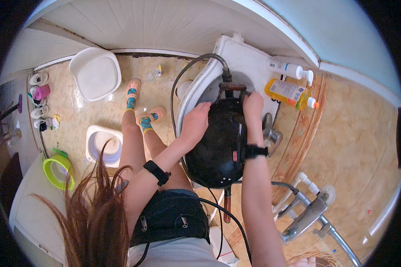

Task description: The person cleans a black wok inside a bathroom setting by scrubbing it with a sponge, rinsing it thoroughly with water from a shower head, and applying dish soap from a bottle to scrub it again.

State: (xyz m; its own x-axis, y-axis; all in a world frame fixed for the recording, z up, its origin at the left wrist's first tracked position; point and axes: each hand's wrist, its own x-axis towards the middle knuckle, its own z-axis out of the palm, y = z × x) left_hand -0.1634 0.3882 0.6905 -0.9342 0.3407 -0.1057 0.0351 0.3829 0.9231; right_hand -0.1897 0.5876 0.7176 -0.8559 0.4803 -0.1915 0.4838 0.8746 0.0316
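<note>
A black wok (217,143) lies over the near side of the white washbasin (227,50), with a short wooden handle (233,86) at its far end and a longer wooden handle (227,208) towards my body. Whether its inside or underside faces up, I cannot tell. My left hand (196,123) holds its left edge, fingertips hidden behind my hand. On the opposite side, my right hand (253,104) grips the edge beside the short handle. A dark flexible hose (187,68) arches into the basin just beyond the wok.
A white pump bottle (287,69) and a yellow detergent bottle (286,93) lie right of the basin near its chrome tap (272,135). A wall mixer tap (305,218) is lower right. On the left floor are a white stool (96,75), a square basin (89,147), a green tub (46,167) and shoes.
</note>
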